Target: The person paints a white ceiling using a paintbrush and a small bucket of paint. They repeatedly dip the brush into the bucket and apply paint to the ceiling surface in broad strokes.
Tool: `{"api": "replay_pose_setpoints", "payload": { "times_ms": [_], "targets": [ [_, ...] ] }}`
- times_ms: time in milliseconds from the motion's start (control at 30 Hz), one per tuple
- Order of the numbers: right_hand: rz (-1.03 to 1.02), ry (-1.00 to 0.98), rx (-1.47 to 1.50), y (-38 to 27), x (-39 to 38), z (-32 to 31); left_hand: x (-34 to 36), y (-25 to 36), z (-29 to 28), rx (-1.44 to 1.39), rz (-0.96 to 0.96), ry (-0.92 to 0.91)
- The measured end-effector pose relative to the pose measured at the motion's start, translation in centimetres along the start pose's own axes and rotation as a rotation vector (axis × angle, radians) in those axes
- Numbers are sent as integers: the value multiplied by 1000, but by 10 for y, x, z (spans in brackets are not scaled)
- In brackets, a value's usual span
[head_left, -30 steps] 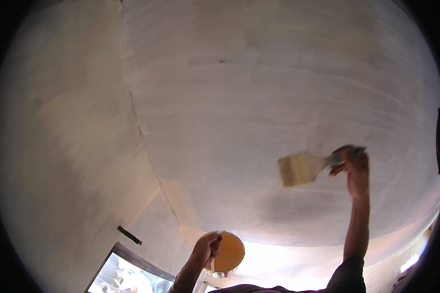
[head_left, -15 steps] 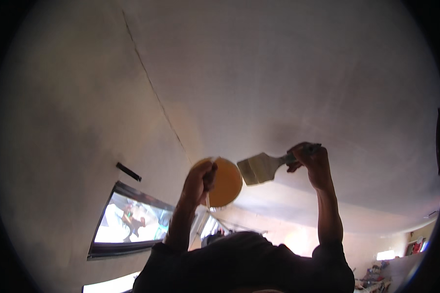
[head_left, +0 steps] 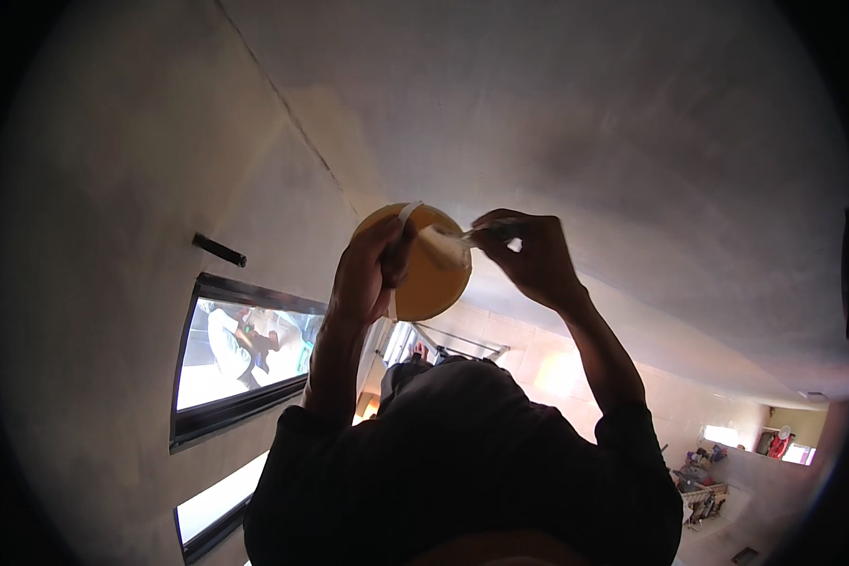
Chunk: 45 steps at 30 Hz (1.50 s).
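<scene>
ceiling: a pale plastered ceiling [head_left: 575,104] fills the upper part of the view, with patchy lighter and greyer areas
seam: a thin dark line [head_left: 283,99] runs diagonally where the ceiling meets the wall
wall: a pale wall [head_left: 113,170] takes up the left side
bracket: a short dark bar [head_left: 219,250] sticks out of the wall, just above the window
window: a dark-framed window [head_left: 245,354] sits in the wall at the left, bright outside
lower pane: a second bright pane [head_left: 219,505] lies below it, near the bottom edge
shelf: a cluttered shelf [head_left: 703,486] of small items shows at the lower right
doorway: a far bright opening [head_left: 726,436] with a red shape beside it, too small to tell
</scene>
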State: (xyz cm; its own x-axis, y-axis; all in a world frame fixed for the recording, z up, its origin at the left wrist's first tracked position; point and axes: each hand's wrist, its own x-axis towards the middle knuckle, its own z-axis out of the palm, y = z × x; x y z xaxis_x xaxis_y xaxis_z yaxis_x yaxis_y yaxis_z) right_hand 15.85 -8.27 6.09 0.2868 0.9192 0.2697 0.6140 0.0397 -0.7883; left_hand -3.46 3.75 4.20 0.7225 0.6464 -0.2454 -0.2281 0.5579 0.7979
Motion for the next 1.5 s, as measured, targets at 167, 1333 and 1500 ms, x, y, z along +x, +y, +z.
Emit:
{"api": "replay_pose_setpoints", "payload": {
  "times_ms": [167, 1333, 1500],
  "targets": [
    [-37, -219, -390, 9, 6, 32, 1, -9, -1, -68, -62, -95],
    [-29, 119, -414, 73, -23, 23, 40, -26, 36, -35, -175, -132],
    [291, -183, -23, 77, -15, 38, 54, -42, 27, 33, -128, -121]
  ]
}}
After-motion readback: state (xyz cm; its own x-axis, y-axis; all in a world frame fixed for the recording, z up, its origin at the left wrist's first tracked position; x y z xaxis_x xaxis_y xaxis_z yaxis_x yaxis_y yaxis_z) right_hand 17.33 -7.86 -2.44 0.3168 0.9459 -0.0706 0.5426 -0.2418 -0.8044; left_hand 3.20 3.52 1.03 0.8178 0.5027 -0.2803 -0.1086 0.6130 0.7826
